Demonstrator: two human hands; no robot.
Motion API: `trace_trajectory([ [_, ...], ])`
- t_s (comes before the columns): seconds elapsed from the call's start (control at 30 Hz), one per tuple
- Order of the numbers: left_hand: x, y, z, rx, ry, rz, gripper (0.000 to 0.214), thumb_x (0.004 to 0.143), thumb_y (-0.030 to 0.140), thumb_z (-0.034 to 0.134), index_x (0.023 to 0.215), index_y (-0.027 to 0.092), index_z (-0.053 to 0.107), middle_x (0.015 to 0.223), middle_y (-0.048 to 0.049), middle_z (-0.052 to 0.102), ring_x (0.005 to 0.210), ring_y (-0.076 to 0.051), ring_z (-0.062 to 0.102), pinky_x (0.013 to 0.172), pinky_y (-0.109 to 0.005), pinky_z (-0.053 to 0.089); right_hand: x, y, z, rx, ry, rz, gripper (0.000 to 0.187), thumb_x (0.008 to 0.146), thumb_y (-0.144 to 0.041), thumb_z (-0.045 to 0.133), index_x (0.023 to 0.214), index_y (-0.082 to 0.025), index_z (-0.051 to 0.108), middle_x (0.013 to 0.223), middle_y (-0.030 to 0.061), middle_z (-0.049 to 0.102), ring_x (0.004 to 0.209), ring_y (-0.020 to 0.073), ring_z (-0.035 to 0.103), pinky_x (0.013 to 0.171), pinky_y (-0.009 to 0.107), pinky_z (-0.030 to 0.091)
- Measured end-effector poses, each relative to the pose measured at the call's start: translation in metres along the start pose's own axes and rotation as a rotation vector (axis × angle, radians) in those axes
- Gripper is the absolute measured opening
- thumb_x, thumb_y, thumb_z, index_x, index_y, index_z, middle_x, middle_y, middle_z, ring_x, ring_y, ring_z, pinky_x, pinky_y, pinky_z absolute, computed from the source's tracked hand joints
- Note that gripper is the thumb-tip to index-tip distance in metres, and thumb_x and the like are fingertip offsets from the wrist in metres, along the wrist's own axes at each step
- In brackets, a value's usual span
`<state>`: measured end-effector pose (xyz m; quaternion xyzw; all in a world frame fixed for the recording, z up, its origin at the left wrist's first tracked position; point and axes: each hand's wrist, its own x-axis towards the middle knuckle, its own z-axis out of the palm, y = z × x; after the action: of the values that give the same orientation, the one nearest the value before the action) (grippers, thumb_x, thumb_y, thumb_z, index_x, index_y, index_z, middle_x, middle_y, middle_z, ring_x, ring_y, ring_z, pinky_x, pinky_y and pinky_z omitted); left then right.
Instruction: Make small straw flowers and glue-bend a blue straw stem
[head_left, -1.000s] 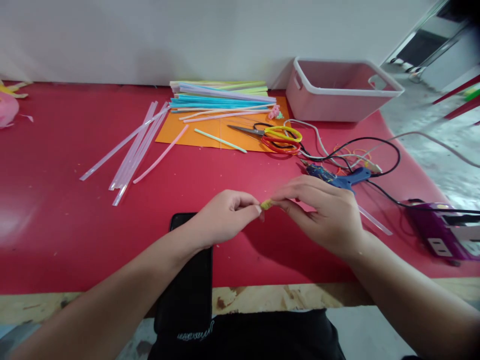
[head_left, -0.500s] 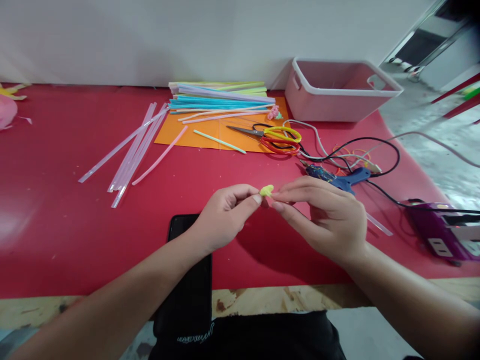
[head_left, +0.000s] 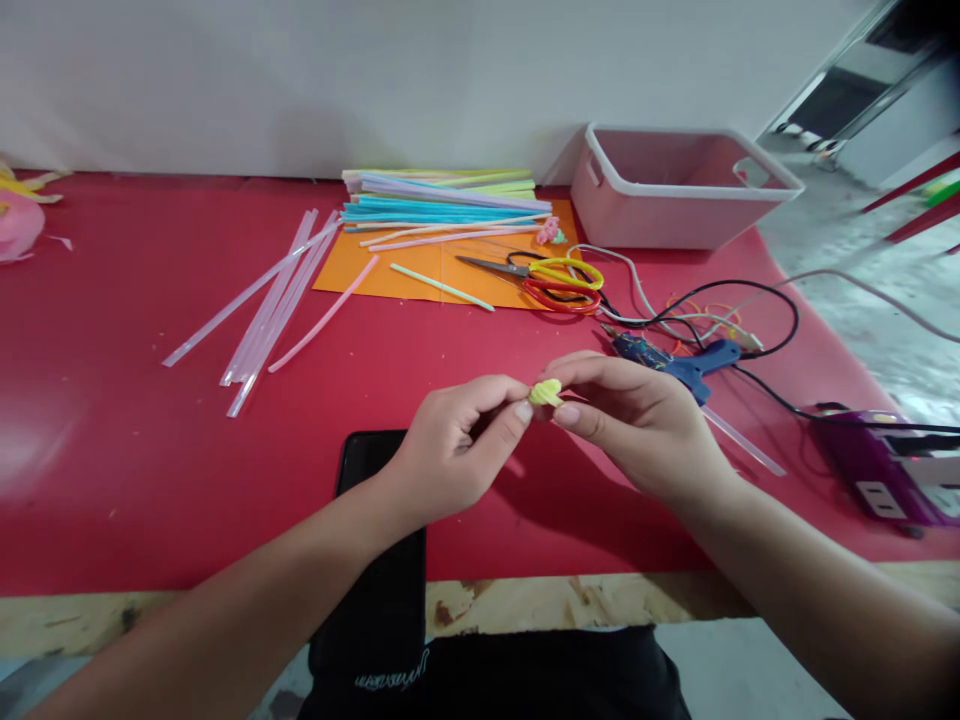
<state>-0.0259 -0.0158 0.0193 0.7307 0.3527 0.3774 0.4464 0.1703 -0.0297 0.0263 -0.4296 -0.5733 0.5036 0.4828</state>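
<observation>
A small yellow pipe cleaner (head_left: 545,392), wound into a tight coil, is held up between my two hands above the red tabletop. My left hand (head_left: 469,440) pinches its left side between thumb and fingertips. From the right, the thumb and fingers of my right hand (head_left: 637,415) close around its other side, where a short end sticks out. The fingertips behind the coil are partly hidden. Just beyond my right hand lies a blue glue gun (head_left: 701,370) with a clear glue stick (head_left: 746,442) protruding from its back.
Scissors (head_left: 555,280) and a bundle of pipe cleaners (head_left: 442,205) rest on orange card (head_left: 352,275). Clear glue sticks (head_left: 274,315) lie left. A pink bin (head_left: 660,215) stands behind tangled cables (head_left: 787,300). A purple power box (head_left: 862,470) sits right; a black phone (head_left: 382,590) overhangs the front edge.
My right hand has turned and moved its fingers in closer around the yellow coil. The coil has shifted slightly right and shows more of its wound side.
</observation>
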Motion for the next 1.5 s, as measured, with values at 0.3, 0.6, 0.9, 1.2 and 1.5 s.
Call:
trace_trajectory([
  [0.3,0.0,0.007,0.001,-0.209,-0.056,-0.09,0.015,0.094,0.024,0.054,0.088,0.016,0.065,0.067,0.0045,0.055,0.057,-0.006,0.049,0.055,-0.019,0.041,0.001,0.007,-0.005,0.177,-0.125,0.078,0.007,0.081,-0.022,0.079,0.086,-0.023,0.073,0.085,-0.0008,0.068,0.079,0.0103,0.064,0.077,0.024,0.054],
  [0.6,0.008,0.008,-0.005,-0.835,-0.352,-0.555,0.022,0.092,0.028,0.057,0.074,0.015,0.062,0.049,0.0108,0.027,0.042,-0.003,0.019,0.041,-0.015,0.022,0.002,0.002,-0.005,0.087,-0.148,0.054,0.013,0.081,-0.025,0.079,0.083,-0.018,0.068,0.083,0.0,0.065,0.072,0.011,0.065,0.071,0.026,0.056],
  [0.9,0.01,0.008,-0.013,-1.011,-0.519,-0.757,0.021,0.094,0.025,0.055,0.076,0.015,0.06,0.048,0.0122,0.02,0.042,-0.004,0.012,0.037,-0.011,0.022,0.001,0.001,-0.007,-0.13,-0.208,-0.247,0.018,0.087,-0.013,0.07,0.102,-0.022,0.074,0.096,0.0041,0.07,0.089,0.0132,0.069,0.08,0.026,0.058],
  [1.2,0.001,0.004,0.007,-0.413,-0.146,-0.385,0.03,0.095,0.046,0.055,0.085,0.018,0.057,0.066,0.0041,0.054,0.047,-0.005,0.045,0.042,-0.016,0.035,0.002,-0.005,-0.005,-0.342,-0.091,-0.265,0.013,0.087,-0.015,0.07,0.096,-0.021,0.074,0.09,0.0048,0.073,0.08,0.0142,0.069,0.074,0.027,0.058],
  [1.5,0.002,0.006,0.005,-0.724,-0.302,-0.45,0.038,0.094,0.05,0.053,0.073,0.019,0.05,0.055,0.0086,0.036,0.043,-0.005,0.031,0.042,-0.018,0.03,0.001,-0.002,-0.004,-0.175,-0.114,-0.247,0.016,0.081,-0.025,0.078,0.097,-0.022,0.074,0.083,0.0038,0.071,0.073,0.0139,0.067,0.067,0.027,0.057],
])
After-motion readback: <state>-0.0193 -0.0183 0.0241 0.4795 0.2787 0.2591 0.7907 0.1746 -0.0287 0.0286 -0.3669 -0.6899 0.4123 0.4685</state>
